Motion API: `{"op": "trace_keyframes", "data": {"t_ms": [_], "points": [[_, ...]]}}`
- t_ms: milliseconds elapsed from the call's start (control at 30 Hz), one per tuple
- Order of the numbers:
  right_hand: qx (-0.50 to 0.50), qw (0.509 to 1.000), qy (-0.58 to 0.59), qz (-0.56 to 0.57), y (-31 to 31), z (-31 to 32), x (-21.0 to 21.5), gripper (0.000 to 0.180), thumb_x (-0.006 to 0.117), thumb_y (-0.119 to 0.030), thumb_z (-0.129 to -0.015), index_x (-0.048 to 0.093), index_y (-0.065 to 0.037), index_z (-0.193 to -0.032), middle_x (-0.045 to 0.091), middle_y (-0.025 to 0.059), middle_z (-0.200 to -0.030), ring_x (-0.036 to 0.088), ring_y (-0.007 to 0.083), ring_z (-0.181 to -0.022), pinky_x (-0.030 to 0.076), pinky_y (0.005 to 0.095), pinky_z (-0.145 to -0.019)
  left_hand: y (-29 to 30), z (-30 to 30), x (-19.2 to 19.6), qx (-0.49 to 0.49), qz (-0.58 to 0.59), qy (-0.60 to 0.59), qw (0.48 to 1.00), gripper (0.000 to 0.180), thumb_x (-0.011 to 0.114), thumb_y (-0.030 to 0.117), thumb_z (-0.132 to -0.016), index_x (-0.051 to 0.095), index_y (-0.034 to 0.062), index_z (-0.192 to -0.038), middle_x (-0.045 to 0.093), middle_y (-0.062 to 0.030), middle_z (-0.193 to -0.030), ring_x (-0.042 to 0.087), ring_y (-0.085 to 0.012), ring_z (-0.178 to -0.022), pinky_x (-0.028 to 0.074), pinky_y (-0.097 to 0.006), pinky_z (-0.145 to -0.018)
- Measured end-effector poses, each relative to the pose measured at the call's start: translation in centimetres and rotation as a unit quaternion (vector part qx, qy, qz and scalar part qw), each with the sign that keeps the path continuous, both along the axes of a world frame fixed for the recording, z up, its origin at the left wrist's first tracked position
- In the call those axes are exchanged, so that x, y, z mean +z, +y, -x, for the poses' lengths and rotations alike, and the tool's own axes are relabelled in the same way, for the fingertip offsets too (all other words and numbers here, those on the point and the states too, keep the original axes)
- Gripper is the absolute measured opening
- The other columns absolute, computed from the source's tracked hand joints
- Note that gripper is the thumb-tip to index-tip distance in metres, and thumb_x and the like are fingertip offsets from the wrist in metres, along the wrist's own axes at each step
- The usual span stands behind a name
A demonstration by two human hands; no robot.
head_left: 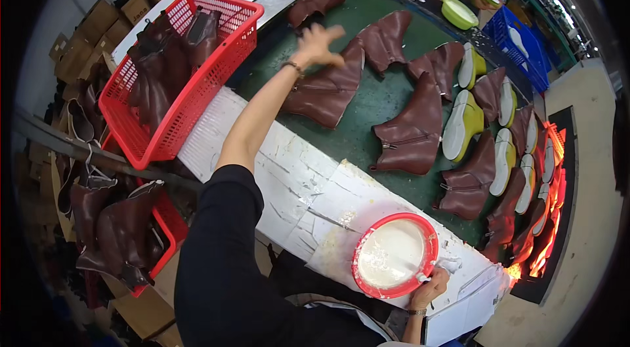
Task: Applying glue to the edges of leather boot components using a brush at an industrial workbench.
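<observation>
Notably | left hand (319, 45) spread wide near brown uppers (331, 92) | right hand (430, 289) curled at red bowl (357, 265), hold unclear | a knock might slop white liquid (394, 250)

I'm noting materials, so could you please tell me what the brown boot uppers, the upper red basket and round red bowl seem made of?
Brown boot uppers: leather or synthetic lookalike, semi-gloss, from the soft creases and sheen.
Upper red basket: likely glossy moulded plastic, from its even lattice walls.
Round red bowl: probably plastic, somewhat shiny, its rim evenly coloured.
</observation>
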State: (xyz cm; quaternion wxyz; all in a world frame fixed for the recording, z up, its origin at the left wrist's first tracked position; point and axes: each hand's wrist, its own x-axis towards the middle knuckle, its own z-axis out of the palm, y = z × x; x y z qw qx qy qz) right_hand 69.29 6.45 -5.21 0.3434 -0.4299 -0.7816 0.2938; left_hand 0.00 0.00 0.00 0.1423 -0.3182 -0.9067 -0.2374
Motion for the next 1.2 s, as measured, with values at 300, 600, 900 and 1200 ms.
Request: {"op": "trace_keyframes", "data": {"t_ms": [300,600,900,1200], "points": [[-0.032,0.998,-0.018,-0.041,-0.7,0.6,0.0,0.052,0.044,-0.038,-0.105,0.052,-0.003,-0.067,0.051,0.0093,-0.069,0.048,0.0236,-0.074,0.038,0.0399,-0.072,5.3,9.9,-8.4,0.142,0.012,-0.142,0.980,0.075,0.076,0.023,-0.087,0.044,0.0365,-0.155,0.042,-0.0151,-0.157,0.057,-0.0452,-0.116,0.049,-0.054,-0.100],[-0.027,0.999,-0.025,0.010,-0.7,0.7,-0.3,0.053,0.042,-0.040,-0.107,0.051,-0.003,-0.070,0.049,0.0058,-0.072,0.046,0.0206,-0.073,0.038,0.0389,-0.071,2.3,9.4,-11.5,-0.074,-0.083,0.091,0.990,0.037,0.058,-0.002,-0.084,0.078,0.0110,-0.112,0.073,-0.0086,-0.115,0.061,-0.0334,-0.104,0.049,-0.040,-0.097],[-0.039,0.996,0.039,0.076,-0.8,1.0,-0.4,0.046,0.043,-0.032,-0.107,0.048,-0.003,-0.072,0.048,0.0038,-0.075,0.045,0.0167,-0.073,0.040,0.0346,-0.071,-0.9,3.1,-4.4,-0.247,-0.073,0.114,0.959,0.039,0.065,0.010,-0.083,0.073,0.0106,-0.121,0.072,-0.0168,-0.118,0.067,-0.0390,-0.111,0.053,-0.042,-0.100],[-0.015,0.999,0.023,0.025,0.4,-0.3,-1.4,0.048,0.044,-0.031,-0.106,0.053,0.001,-0.073,0.050,0.0086,-0.072,0.047,0.0224,-0.073,0.039,0.0393,-0.071,-21.7,3.5,9.9,0.257,0.107,-0.064,0.958,0.051,0.070,0.038,-0.089,0.066,0.0144,-0.133,0.064,-0.0264,-0.129,0.061,-0.0472,-0.122,0.053,-0.061,-0.096]]}}
